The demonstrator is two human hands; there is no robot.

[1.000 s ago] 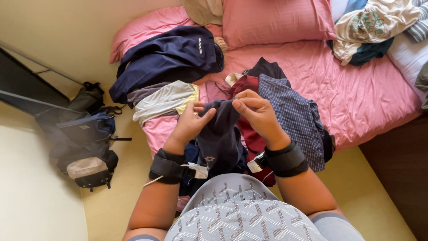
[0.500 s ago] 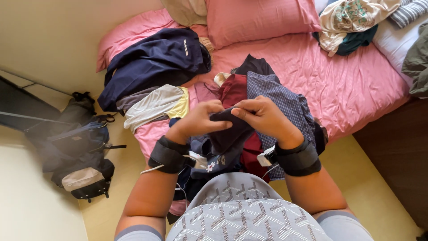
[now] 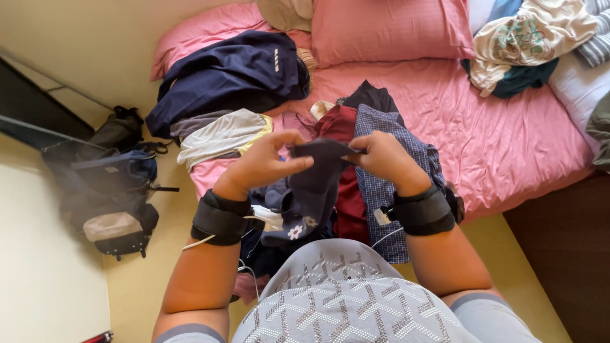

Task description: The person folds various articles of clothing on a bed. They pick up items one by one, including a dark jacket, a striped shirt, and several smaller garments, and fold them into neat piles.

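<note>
Hands first: my left hand (image 3: 267, 166) and right hand (image 3: 384, 159) both pinch the top edge of a small dark cloth (image 3: 314, 184), fingers clenched on it from either side, thumbs on top. It hangs between them over my lap, its lower end with a white flower patch dangling at 6 o'clock, above the bed (image 3: 508, 140) edge.

Risks, as I judge them: the grip is only at the fingertips, so a tug from one side could pull the edge free and drop the cloth onto the pile below. The loose end could also snag the wires running from the black wrist bands (image 3: 219, 219), since one wire lies just beside it.

Counts: two hands, two wrist bands, one held cloth. On the bed I see one pink pillow (image 3: 387, 28) at 12 o'clock, one navy jacket (image 3: 235, 73) at 10 o'clock, one checked shirt (image 3: 381, 184) and one dark red garment (image 3: 343, 190) beneath my hands, and one heap of clothes (image 3: 527, 44) at 2 o'clock. One backpack (image 3: 108, 184) sits on the floor at 9 o'clock.
</note>
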